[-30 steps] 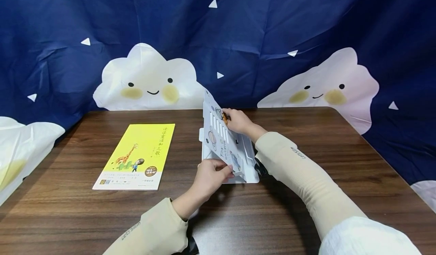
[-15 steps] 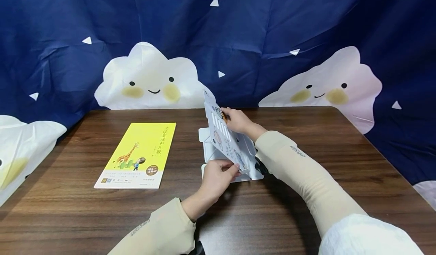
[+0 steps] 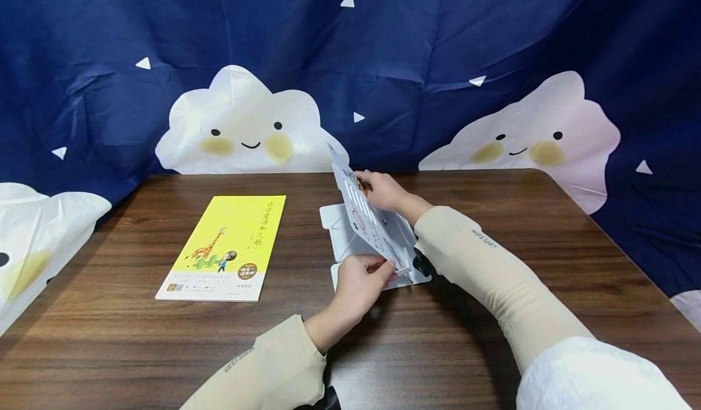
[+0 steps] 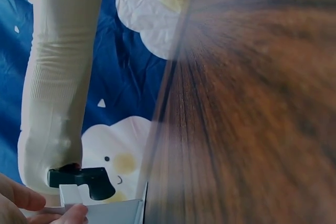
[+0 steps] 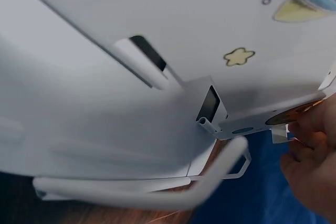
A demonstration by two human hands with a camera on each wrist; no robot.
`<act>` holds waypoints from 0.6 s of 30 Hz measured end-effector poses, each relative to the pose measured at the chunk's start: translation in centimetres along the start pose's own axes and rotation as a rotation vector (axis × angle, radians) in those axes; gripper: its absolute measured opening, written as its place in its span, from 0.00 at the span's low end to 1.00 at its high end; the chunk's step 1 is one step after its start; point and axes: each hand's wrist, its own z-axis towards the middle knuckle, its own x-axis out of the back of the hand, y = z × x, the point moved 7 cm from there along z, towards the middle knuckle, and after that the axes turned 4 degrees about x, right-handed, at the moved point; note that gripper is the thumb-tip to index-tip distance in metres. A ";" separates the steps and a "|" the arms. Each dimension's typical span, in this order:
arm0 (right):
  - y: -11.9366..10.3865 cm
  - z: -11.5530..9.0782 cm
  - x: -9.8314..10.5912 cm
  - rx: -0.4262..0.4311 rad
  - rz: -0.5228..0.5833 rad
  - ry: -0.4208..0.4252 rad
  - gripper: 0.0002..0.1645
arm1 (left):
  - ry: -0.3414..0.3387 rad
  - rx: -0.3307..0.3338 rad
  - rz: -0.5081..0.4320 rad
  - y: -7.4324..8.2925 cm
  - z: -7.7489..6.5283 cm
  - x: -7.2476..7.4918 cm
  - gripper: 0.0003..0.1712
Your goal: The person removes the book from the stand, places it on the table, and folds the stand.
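A white metal book stand (image 3: 366,220) with planet drawings and slots stands right of the table's middle. Its panel is tilted up over a flat base (image 3: 341,235). My left hand (image 3: 358,283) pinches the panel's near lower corner between thumb and fingers. Up at the far side, my right hand (image 3: 384,192) grips the panel's edge, its fingertips partly hidden behind it. From the right wrist, the panel's printed surface (image 5: 210,19) and a bent white wire leg (image 5: 226,169) show close up, with the right hand (image 5: 314,153) pinching the edge beside an orange drawing.
A yellow children's book (image 3: 232,239) with a giraffe on its cover lies flat to the left of the stand. Behind the wooden table (image 3: 137,349) hangs a dark blue curtain (image 3: 383,45) with white clouds.
The stand has turned a little, its near end swinging right with my left hand, and more of the base shows on the left. My right hand keeps its grip, nearly in place.
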 end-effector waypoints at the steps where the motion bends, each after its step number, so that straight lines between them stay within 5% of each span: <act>1: 0.0 0.0 0.0 0.003 0.001 -0.005 0.29 | 0.003 0.002 0.005 -0.1 0.0 0.0 0.09; 18: -0.2 0.4 0.0 0.027 -0.036 -0.030 0.29 | 0.000 0.000 -0.035 0.1 0.4 -1.0 0.09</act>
